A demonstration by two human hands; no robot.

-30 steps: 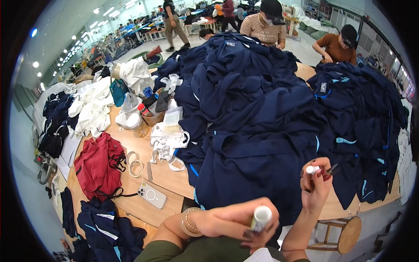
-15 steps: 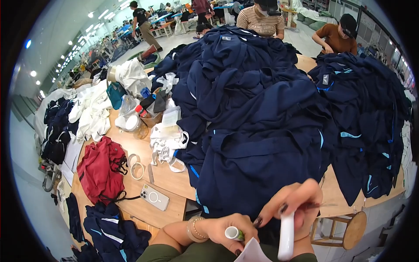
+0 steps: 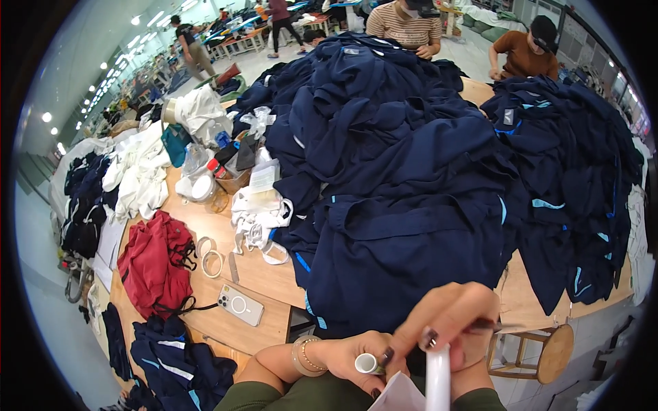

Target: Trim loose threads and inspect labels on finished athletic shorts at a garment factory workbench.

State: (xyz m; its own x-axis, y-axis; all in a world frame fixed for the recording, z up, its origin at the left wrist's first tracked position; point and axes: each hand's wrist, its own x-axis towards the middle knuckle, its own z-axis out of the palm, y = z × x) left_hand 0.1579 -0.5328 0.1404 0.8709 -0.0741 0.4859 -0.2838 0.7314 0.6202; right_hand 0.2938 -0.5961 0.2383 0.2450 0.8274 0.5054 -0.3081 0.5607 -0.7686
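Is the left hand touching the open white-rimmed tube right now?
Touching: the head view shows the left hand gripping the tube, fingers against its side.

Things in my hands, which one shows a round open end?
The tube in your left hand: its round mouth faces the camera. The white stick in your right hand shows no opening.

No legible lettering; a perhaps printed label on a navy garment

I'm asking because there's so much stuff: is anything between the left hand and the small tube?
Nothing visible: the left hand holds the small tube directly. A white sheet shows lower down, not between them.
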